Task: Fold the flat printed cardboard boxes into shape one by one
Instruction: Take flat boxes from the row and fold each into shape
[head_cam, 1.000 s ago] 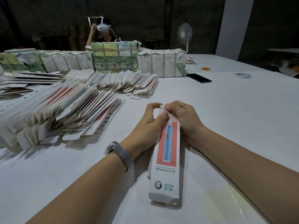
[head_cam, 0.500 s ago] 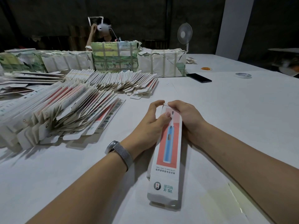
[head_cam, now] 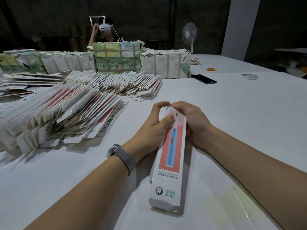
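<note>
A long white box [head_cam: 167, 171] printed with a blue toothbrush on a red panel lies on the white table [head_cam: 240, 130], pointing away from me, opened into shape. My left hand [head_cam: 154, 127] grips its far end from the left, thumb on the top face and fingers curled over the end. My right hand [head_cam: 192, 120] holds the same end from the right, its fingertips meeting the left ones at the end flap. A big leaning pile of flat printed boxes [head_cam: 63, 117] lies to the left.
A second fanned row of flat boxes [head_cam: 119, 83] lies beyond the pile. Strapped paper-wrapped bundles [head_cam: 166, 63] line the back. A black phone [head_cam: 204, 79], a tape roll [head_cam: 249, 76] and orange bands [head_cam: 211, 69] lie far right. A person sits behind the bundles, beside a fan [head_cam: 189, 33].
The box has slid slightly away from me. Both hands have moved along its far end, and my fingertips now meet over the end flap.
</note>
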`<state>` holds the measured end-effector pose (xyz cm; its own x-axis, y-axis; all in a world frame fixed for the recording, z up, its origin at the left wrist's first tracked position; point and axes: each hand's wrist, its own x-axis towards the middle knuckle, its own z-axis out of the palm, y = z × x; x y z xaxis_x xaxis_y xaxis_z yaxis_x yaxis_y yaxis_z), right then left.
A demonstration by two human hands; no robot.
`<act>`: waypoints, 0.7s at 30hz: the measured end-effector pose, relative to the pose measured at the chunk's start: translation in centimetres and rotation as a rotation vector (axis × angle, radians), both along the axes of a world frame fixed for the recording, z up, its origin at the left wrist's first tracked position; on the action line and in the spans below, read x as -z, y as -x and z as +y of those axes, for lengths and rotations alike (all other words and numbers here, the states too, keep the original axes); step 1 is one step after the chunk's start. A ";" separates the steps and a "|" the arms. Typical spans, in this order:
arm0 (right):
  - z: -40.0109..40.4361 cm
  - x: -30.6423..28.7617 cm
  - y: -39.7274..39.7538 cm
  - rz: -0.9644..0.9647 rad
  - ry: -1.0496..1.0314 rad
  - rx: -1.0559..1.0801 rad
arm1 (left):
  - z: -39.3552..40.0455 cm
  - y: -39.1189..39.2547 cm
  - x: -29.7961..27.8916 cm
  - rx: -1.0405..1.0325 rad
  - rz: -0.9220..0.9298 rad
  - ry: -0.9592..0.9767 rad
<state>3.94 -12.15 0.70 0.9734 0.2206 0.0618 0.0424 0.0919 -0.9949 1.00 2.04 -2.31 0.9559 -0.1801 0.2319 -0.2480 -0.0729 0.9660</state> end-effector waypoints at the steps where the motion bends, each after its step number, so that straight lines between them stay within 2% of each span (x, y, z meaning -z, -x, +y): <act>1: 0.0 0.0 0.1 0.001 -0.002 -0.001 | 0.0 0.1 -0.1 0.001 0.005 -0.002; 10: 0.2 0.4 0.4 -0.046 -0.029 -0.012 | 0.1 0.4 -0.3 -0.030 0.017 0.051; 21: 0.1 0.6 0.3 -0.041 -0.035 -0.019 | 0.1 0.9 -0.8 -0.054 0.015 -0.012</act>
<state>3.69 -12.04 0.07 0.9657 0.2358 0.1092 0.0806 0.1276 -0.9885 0.11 2.18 -1.46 0.9676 -0.1314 0.2156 -0.2291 -0.0977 0.9685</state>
